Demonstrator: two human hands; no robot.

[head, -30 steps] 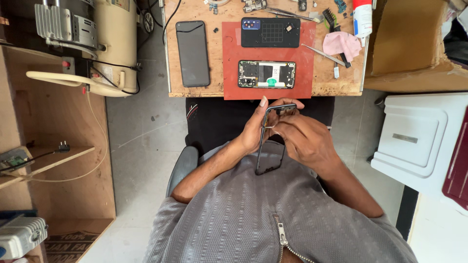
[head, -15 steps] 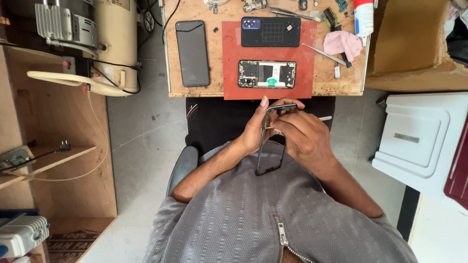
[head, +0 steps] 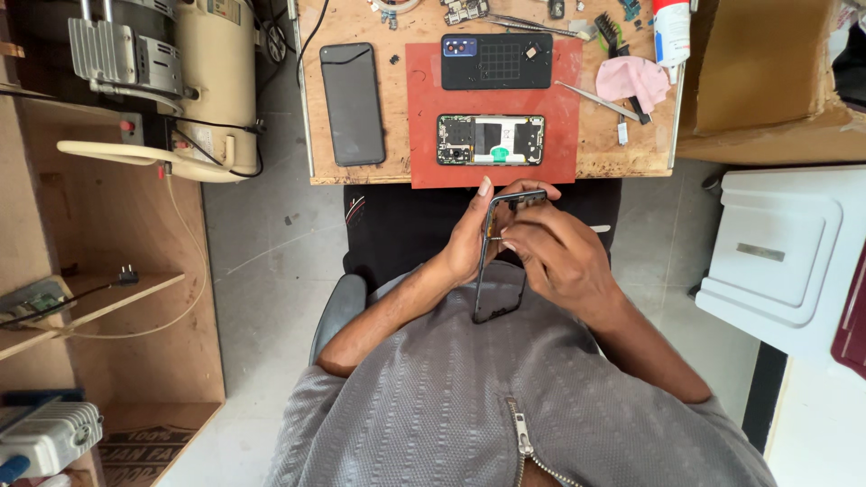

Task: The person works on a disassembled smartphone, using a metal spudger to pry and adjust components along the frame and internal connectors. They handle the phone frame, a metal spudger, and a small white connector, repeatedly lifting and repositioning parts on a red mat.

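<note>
I see my left hand (head: 469, 248) gripping the dark phone frame (head: 499, 271) edge-up over my lap, while my right hand (head: 550, 257) pinches at its upper rim. I'd judge steady support and light fingertip force best here. Count: one wooden workbench (head: 631, 153), one red mat (head: 424, 135), three phone bodies on it, one pink cloth (head: 631, 79).

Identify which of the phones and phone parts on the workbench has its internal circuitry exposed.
The opened phone on the red mat, nearest the bench edge: its boards show. The phone back above it and the dark phone left stay closed.
</note>
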